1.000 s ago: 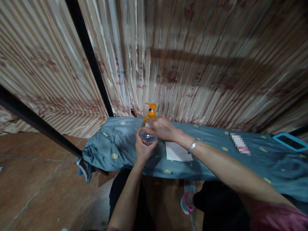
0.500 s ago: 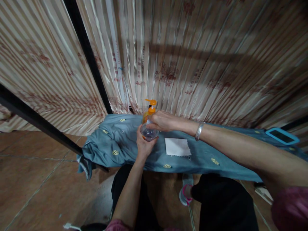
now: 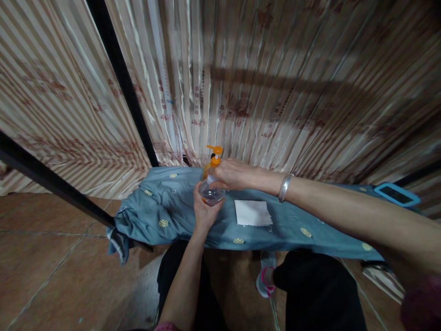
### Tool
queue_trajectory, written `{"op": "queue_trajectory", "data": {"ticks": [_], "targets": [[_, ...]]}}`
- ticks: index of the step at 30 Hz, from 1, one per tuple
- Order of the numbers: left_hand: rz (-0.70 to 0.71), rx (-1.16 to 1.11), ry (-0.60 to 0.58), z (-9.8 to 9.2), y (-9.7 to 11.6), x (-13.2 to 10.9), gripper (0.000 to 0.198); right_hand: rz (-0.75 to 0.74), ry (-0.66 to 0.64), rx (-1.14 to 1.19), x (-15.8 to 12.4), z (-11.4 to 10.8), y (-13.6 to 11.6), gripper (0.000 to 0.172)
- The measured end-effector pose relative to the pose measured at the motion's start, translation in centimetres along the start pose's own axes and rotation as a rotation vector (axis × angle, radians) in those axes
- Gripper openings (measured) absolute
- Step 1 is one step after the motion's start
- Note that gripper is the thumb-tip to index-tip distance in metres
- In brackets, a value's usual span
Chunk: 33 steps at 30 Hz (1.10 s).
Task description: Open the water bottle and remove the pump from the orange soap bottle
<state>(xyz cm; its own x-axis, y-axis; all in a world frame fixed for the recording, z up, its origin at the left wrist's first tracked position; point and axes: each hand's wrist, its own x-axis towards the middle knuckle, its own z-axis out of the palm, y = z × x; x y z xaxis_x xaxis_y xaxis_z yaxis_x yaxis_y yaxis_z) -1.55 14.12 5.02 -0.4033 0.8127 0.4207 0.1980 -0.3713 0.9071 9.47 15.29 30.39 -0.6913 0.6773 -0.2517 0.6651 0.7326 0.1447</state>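
Observation:
A clear, rounded plastic bottle is held over the cloth-covered bench. My left hand is wrapped round its body from the near left side. At the bottle's whitish neck or cap, my right hand grips with its fingers closed. Those fingertips partly cover the top, so I cannot tell whether a cap is on. Just behind stands a pump bottle with an orange pump head, its body mostly hidden by my right hand and the clear bottle. A folded white cloth or paper lies to the right.
The bench wears a blue-grey cloth with yellow prints. A blue-framed device or tablet lies at its right end. Dark metal posts rise at the left, and a striped curtain hangs behind. My legs are below the front edge.
Both hands still hold the clear bottle in nearly the same place. The right fingers have shifted slightly, showing more of the whitish top. The view has tilted a little.

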Motion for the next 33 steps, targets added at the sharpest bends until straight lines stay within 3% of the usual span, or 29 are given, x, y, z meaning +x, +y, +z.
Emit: {"op": "queue_trajectory", "data": {"ticks": [4, 9, 16, 22, 26, 31, 33], "targets": [[-0.02, 0.041, 0.004, -0.4, 0.2, 0.4, 0.102, 0.204, 0.135, -0.015, 1.2, 1.6, -1.5, 0.059], [-0.04, 0.106, 0.011, -0.6, 0.6, 0.7, 0.106, 0.343, 0.285, 0.071, 2.4, 3.9, -2.3, 0.05], [-0.022, 0.108, 0.006, -0.9, 0.7, 0.8, 0.104, 0.188, 0.28, 0.135, 1.8, 4.2, -0.5, 0.066], [-0.053, 0.125, 0.027, -1.0, 1.1, 1.1, 0.104, 0.038, 0.229, 0.098, 1.1, 2.7, 0.2, 0.046], [-0.068, 0.113, 0.003, -0.9, 1.3, 1.2, 0.107, 0.049, 0.184, 0.093, 0.4, 1.8, -0.4, 0.044], [-0.084, 0.094, 0.015, -0.7, 1.2, 1.1, 0.106, 0.169, 0.235, 0.067, 0.4, 1.5, -1.1, 0.065], [-0.063, 0.078, 0.011, -0.6, 1.1, 1.0, 0.102, 0.181, 0.22, 0.068, 0.5, 1.5, -1.1, 0.062]]}}
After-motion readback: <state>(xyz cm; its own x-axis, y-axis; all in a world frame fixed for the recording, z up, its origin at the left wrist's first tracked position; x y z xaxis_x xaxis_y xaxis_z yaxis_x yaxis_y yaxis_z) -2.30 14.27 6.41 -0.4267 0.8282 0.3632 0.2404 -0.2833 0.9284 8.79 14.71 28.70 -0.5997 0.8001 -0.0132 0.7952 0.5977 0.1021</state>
